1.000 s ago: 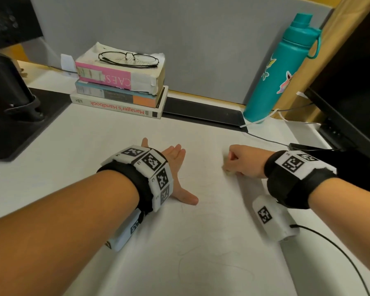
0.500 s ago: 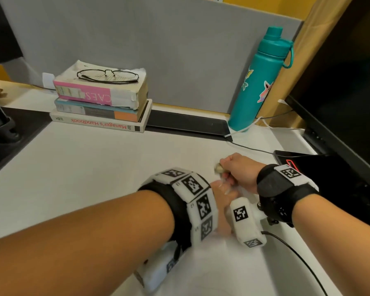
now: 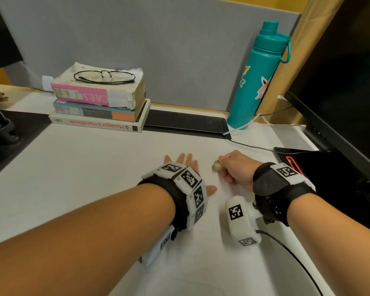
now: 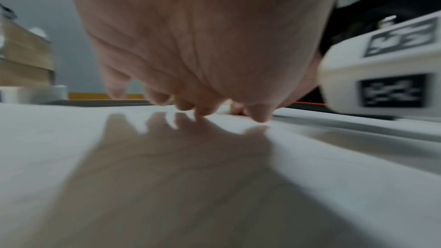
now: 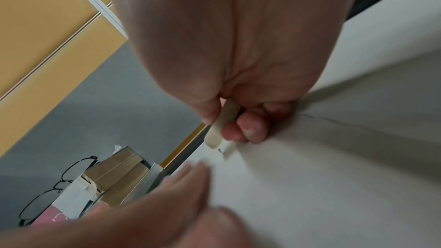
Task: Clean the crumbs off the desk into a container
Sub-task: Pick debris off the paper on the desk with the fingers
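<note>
Left hand [image 3: 187, 165] lies flat on the white desk [image 3: 77, 167] near mid-desk, fingers [image 4: 160, 97] straight & spread. Just beside it, toward the right edge, right hand [image 3: 236, 167] has fingers [image 5: 250, 127] curled, pinching a small pale flat eraser-like piece [image 5: 222, 129] w/ tip touching desk. Crumbs too small to tell.

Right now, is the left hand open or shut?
Open: the left hand lies flat on the desk, fingers straight and spread.
</note>
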